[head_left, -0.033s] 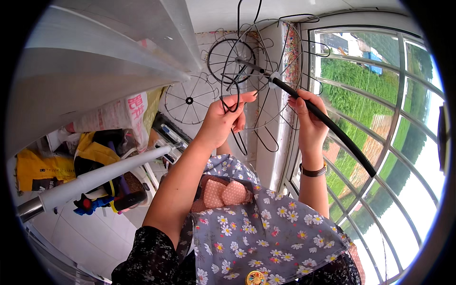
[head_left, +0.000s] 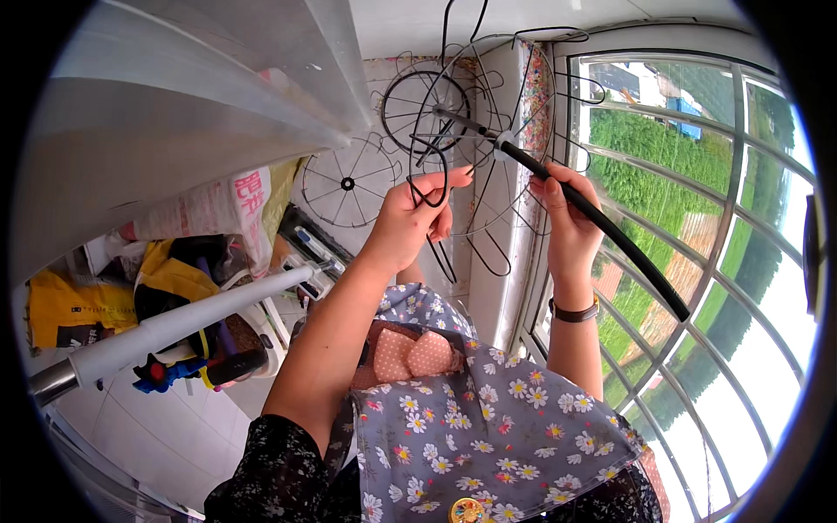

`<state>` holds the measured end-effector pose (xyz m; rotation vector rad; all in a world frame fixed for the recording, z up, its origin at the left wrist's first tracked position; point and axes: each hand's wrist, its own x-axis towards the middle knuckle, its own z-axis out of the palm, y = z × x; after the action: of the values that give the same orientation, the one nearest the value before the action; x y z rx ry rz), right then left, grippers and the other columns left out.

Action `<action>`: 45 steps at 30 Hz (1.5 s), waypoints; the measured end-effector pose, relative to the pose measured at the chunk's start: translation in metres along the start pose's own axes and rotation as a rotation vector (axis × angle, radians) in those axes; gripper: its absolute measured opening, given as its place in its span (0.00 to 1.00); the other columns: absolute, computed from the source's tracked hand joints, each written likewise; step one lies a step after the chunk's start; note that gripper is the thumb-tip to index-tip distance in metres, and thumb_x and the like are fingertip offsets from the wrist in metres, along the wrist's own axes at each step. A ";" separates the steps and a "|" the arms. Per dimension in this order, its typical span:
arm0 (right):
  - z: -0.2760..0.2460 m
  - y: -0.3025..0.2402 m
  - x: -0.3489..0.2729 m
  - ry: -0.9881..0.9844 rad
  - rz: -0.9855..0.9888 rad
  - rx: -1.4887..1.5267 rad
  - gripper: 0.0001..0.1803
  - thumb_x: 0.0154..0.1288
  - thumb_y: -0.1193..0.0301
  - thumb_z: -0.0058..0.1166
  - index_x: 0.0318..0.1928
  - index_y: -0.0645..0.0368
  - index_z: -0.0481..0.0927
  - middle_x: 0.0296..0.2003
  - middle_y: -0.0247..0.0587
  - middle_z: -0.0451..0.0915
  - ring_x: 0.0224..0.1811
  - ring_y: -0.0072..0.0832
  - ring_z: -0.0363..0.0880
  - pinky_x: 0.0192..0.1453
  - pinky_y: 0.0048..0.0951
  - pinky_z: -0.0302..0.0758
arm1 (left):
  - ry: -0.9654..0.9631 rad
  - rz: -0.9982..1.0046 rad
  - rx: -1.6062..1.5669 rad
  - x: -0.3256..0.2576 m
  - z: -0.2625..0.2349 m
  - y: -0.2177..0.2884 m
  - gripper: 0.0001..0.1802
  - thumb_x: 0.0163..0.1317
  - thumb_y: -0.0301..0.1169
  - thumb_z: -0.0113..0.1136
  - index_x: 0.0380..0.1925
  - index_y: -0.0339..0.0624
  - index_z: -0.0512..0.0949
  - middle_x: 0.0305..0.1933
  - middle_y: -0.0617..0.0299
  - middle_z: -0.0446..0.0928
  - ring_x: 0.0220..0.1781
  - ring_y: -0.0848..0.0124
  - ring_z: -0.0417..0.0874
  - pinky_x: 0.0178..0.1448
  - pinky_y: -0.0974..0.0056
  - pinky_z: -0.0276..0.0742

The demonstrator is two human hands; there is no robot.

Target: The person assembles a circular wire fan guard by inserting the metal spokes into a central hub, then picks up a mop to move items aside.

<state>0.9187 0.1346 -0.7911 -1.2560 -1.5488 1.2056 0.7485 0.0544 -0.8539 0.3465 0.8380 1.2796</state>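
By a barred window (head_left: 697, 261), the right hand (head_left: 567, 218) gripped a black pole (head_left: 610, 231), steadying it; left hand (head_left: 410, 218) fingers pinched a wire loop (head_left: 433, 187).

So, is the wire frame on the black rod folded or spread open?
Spread. The wire frame fans out from its hub on the black rod, with loops hanging apart.

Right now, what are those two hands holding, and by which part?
The right hand grips the black rod near its upper end. The left hand pinches a bent wire loop of the wire frame on that rod.
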 end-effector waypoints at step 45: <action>0.039 0.012 0.061 -0.147 -0.256 -0.443 0.06 0.54 0.75 0.57 0.33 0.63 0.78 0.27 0.37 0.75 0.22 0.19 0.72 0.25 0.17 0.69 | 0.360 -0.068 -0.396 0.005 -0.079 -0.034 0.22 0.59 0.39 0.53 0.53 0.48 0.66 0.54 0.65 0.68 0.48 0.71 0.70 0.53 0.62 0.65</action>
<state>0.8718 0.1876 -0.8112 -1.2082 -2.0947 0.8305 0.7163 0.0329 -0.9306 -0.2331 0.8628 1.4295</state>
